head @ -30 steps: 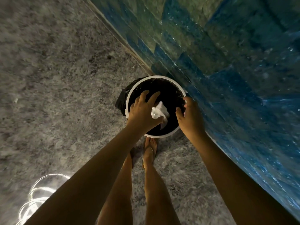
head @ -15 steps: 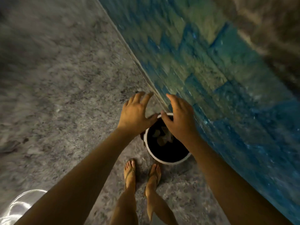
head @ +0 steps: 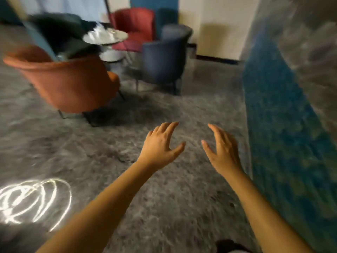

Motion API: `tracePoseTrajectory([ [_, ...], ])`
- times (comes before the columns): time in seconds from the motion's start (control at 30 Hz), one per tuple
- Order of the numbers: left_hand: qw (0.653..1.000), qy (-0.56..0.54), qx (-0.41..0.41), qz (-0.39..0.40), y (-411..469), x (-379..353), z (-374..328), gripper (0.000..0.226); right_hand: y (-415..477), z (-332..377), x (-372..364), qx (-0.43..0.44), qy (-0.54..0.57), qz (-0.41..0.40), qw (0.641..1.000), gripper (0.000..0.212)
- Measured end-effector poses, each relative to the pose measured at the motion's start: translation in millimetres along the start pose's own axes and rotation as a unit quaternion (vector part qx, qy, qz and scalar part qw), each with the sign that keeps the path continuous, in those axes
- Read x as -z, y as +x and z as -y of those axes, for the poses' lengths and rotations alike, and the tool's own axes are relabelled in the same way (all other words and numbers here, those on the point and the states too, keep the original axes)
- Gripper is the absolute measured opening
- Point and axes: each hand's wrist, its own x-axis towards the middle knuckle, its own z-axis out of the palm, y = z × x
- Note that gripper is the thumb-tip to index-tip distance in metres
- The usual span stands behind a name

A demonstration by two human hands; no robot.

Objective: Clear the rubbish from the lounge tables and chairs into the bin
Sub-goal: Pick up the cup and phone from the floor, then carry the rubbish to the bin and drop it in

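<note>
My left hand (head: 161,146) and my right hand (head: 221,149) are raised side by side over the grey floor, fingers spread, both holding nothing. Only the bin's dark edge (head: 228,246) shows, at the bottom of the view below my right forearm. Far off at the upper left stands a round white lounge table (head: 116,36) with blurred white rubbish (head: 97,33) on its top. An orange armchair (head: 67,79), a dark blue armchair (head: 164,57), a red armchair (head: 135,26) and a dark green seat (head: 60,31) stand around the table.
A blue-green tiled wall (head: 284,125) runs down the right side. Grey marbled floor (head: 145,110) stretches between me and the chairs. A bright light reflection (head: 31,198) lies on the floor at the lower left. A cream wall (head: 215,24) closes the far end.
My left hand dropped the white crumpled paper into the bin. Both hands lifted away from the rim, and my view swung up from the bin to the lounge chairs.
</note>
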Motion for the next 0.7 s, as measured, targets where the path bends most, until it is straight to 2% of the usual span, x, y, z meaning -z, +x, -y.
tracePoseTrajectory([
  [0.17,0.988,0.031,0.102,-0.112,-43,134,109,0.067,80,163,-63,0.163,0.056,0.036,0.984,0.056],
  [0.27,0.968,0.07,0.175,-0.166,-85,209,171,0.067,110,278,-110,0.253,0.088,0.073,0.961,0.052],
  [0.4,0.932,0.129,0.274,-0.2,-150,289,253,0.069,123,420,-172,0.347,0.145,0.097,0.922,0.052],
  [0.6,0.866,0.14,0.393,-0.275,-248,357,362,0.058,112,573,-270,0.422,0.207,0.175,0.865,0.052],
  [0.7,0.835,0.134,0.439,-0.303,-278,377,421,0.053,114,632,-328,0.429,0.241,0.235,0.838,0.042],
])
